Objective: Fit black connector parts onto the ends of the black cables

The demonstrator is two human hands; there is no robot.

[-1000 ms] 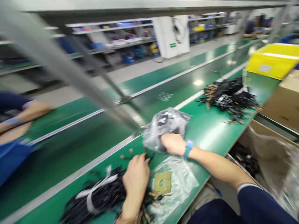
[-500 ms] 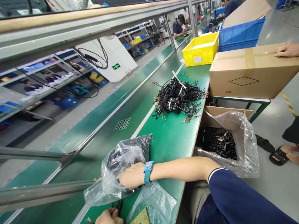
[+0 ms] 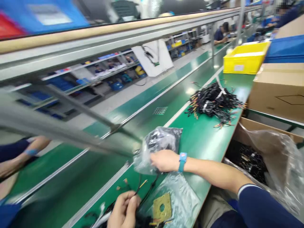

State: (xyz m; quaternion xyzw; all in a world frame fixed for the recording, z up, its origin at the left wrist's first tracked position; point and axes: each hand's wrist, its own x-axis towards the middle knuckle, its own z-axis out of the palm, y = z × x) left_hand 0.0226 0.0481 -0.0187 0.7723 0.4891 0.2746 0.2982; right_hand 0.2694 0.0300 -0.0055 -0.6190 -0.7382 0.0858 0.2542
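Right hand [image 3: 163, 160] palm down near the worktop's [image 3: 204, 139] near edge, forearm stretched in from the lower right, blue wristband [image 3: 182, 161] at the wrist. Fingers curled into the mouth of a clear bag [image 3: 158, 147] with black wires inside, gripping its plastic; bag lying on the green worktop, just short of the white strip along the worktop's far edge.

Left hand [image 3: 123, 210] low at the bottom edge of the view, wrist bent, fingers pinched on thin black wires [image 3: 144, 193] with tan ends, rising from the hand toward the bag. Bundle [image 3: 104, 217] of more black wires with a white tie just left of that hand, partly cut off by the frame.

Flat clear bag [image 3: 182, 198] spread on the worktop under the right forearm, by the near edge, with a yellowish square pad [image 3: 162, 207] with a round hole lying at its left part, close to the left hand.

Heap [image 3: 215, 103] of black wires farther along the worktop toward its far right end, well apart from both hands. Yellow bin [image 3: 244, 58] beyond the heap. Cardboard box [image 3: 280, 90] on a stand right of the worktop. Open carton [image 3: 251, 126] lined with clear plastic below the near edge, black wires inside.

Another person's forearm [image 3: 21, 155] with a blue band at the far left, across the conveyor [image 3: 152, 122], blurred.
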